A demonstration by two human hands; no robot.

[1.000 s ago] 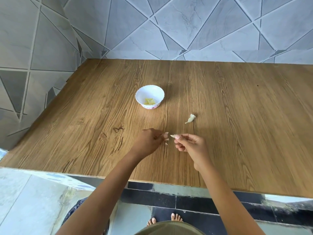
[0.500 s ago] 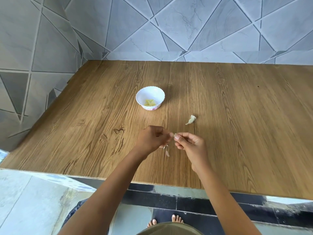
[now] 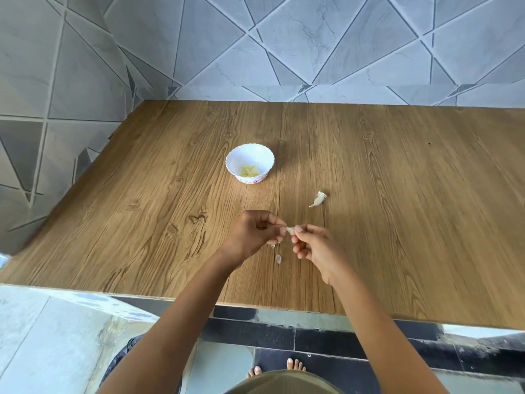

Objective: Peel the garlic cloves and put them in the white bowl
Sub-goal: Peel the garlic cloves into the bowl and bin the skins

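Observation:
Over the near middle of the wooden table, my left hand (image 3: 257,233) and my right hand (image 3: 314,247) meet fingertip to fingertip. Between them they pinch a small pale garlic clove (image 3: 289,230), mostly hidden by the fingers. The white bowl (image 3: 250,155) stands farther back on the table, with yellowish peeled cloves (image 3: 250,170) in its bottom. An unpeeled garlic clove (image 3: 318,199) lies on the wood to the right of the bowl. Thin bits of peel (image 3: 278,259) lie below my hands.
The wooden table (image 3: 397,194) is pushed into a corner of grey tiled walls (image 3: 284,46) at the back and left. Its front edge runs just below my forearms. My bare feet (image 3: 284,368) stand on the tiled floor beneath.
A flake of peel has dropped from the clove onto the table below my hands. Both hands stay together at the same spot, still working on the clove.

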